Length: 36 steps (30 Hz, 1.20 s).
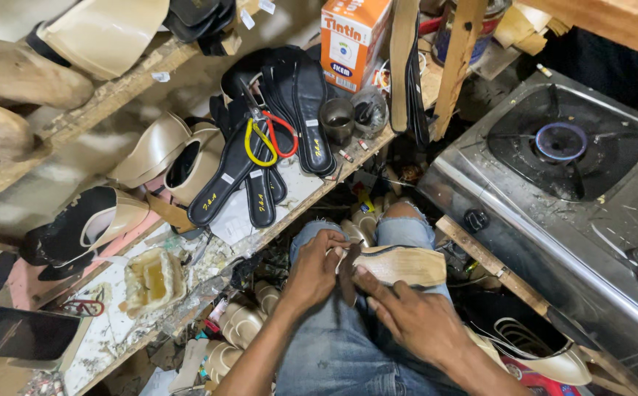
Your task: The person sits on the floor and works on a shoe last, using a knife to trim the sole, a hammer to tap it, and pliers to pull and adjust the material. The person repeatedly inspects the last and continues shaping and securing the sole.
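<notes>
The left hand [313,270] grips the heel end of a tan wedge sole [398,265] resting on the knee, while the right hand [415,317], from five o'clock, presses a dark strip [348,275] against it with fingers closed. Press evenly along the edge, I judge; the glue tub [153,280] sits at nine o'clock, the black insoles [275,132] at eleven.

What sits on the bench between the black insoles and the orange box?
In the head view, a small dark metal cup stands between the black insoles and the orange box.
</notes>
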Motion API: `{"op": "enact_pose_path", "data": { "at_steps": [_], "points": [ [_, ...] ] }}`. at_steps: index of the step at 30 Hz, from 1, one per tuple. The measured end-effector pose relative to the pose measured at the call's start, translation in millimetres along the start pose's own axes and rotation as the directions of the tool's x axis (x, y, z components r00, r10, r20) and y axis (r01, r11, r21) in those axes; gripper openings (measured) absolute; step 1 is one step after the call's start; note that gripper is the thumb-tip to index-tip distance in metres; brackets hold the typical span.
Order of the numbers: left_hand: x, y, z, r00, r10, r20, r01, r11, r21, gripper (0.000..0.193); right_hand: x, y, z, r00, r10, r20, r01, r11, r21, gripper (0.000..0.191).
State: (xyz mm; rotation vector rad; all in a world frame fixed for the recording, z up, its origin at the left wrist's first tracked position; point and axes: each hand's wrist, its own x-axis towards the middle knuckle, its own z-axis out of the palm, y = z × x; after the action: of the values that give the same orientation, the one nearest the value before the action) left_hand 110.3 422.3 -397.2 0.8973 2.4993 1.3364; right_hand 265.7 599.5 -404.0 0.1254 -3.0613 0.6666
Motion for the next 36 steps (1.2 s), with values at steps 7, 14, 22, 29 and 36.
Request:
{"op": "enact_pose_path", "data": {
  "at_steps": [7, 14, 22, 29, 36],
  "points": [
    [-2.3, -6.7, -5.2, 0.999, 0.031, -0.035, -0.033, 0.998, -0.059, 0.018, 5.6, -14.0, -12.1, 0.989, -0.070, -0.131, 0.083, 0.992, 0.099, 0.065],
    [-12.6, 8.6, -8.9, 1.000, -0.004, 0.028, 0.000, 0.990, 0.143, 0.026, -12.2, -16.4, -0.5, 0.987, 0.017, -0.160, 0.012, 0.984, 0.179, 0.067],
    [-20.3, 50.9, 21.4, 0.870, 0.406, 0.279, -0.487, 0.625, 0.610, 0.060, -78.0, -16.6, 60.6, 0.917, -0.368, -0.151, 0.396, 0.885, 0.245, 0.038],
    [-0.4, 77.5, 54.0, 0.826, 0.215, 0.521, -0.527, 0.623, 0.578, 0.090, -101.3, 38.0, 64.1, 0.975, 0.148, -0.164, -0.013, 0.782, 0.623, 0.035],
    [47.4, 46.2, 8.9, 0.969, -0.204, 0.137, 0.221, 0.484, -0.847, 0.070, -36.8, 34.5, 21.5, 0.963, 0.090, -0.253, 0.128, 0.673, 0.728, 0.112]
  ]
}}
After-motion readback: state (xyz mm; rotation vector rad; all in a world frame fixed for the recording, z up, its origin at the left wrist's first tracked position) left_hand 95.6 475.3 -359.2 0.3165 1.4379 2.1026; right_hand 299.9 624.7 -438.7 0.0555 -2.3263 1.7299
